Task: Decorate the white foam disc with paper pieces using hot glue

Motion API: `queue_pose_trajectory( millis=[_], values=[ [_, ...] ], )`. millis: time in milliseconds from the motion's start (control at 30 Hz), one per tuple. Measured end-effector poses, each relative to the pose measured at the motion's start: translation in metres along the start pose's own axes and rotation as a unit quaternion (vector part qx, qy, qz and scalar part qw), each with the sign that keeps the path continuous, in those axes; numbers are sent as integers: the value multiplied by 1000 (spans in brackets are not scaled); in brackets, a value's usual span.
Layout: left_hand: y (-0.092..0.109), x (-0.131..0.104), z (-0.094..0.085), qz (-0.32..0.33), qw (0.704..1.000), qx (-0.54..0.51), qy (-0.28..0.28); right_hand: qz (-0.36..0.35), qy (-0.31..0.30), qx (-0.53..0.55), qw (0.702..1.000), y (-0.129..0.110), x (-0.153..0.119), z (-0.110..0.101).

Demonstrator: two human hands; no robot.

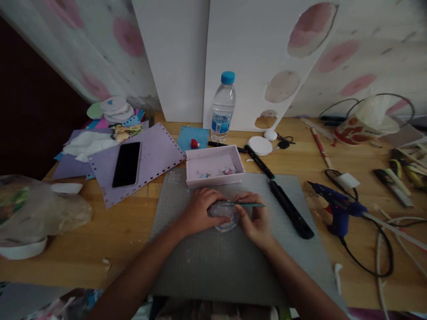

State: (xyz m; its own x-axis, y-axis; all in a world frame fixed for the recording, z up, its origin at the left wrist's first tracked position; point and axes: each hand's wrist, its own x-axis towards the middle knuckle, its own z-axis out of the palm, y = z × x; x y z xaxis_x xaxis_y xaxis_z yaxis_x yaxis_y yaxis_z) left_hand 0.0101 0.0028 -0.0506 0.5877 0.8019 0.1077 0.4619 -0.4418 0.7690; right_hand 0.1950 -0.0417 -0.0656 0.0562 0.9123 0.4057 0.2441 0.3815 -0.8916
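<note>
A small clear, faceted container [224, 219] sits over the cutting mat, with my left hand [202, 210] closed around its left side. My right hand [255, 220] pinches slim teal tweezers [248, 204], held nearly level. Their tip points left over the container's rim; whether it grips anything is too small to tell. Just beyond my hands lies a shallow pale pink box [215, 180] with small bits of paper inside. A black utility knife [291, 209] rests to the right of my right hand. Beneath everything is the grey cutting mat [213, 271].
A water bottle [223, 109] stands behind the box, before white boards with round holes. At left, a phone [126, 164] lies on purple paper [156, 153]. A blue glue gun [340, 213] with cables occupies the right, near a paper tub [363, 126]. A marker [260, 162] lies behind the knife.
</note>
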Motion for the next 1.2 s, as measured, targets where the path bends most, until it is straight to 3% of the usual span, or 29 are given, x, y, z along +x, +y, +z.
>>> queue_pose_trajectory(
  millis=[633,733,967,1067,1200],
  values=[
    [-2,-1,1,4,1000,-3,3,-68,-39,-69,995,0,0,-6],
    [-1,0,1,5,1000,0,3,-45,-22,-29,998,-1,1,-6],
    [0,-2,-3,10,999,-31,3,45,81,96,991,-9,9,-8],
    [-1,-3,-5,1,995,-98,7,49,81,113,989,-11,10,-8],
    [-4,-4,-7,-15,981,-187,53,39,54,123,990,-12,9,-6]
  ],
)
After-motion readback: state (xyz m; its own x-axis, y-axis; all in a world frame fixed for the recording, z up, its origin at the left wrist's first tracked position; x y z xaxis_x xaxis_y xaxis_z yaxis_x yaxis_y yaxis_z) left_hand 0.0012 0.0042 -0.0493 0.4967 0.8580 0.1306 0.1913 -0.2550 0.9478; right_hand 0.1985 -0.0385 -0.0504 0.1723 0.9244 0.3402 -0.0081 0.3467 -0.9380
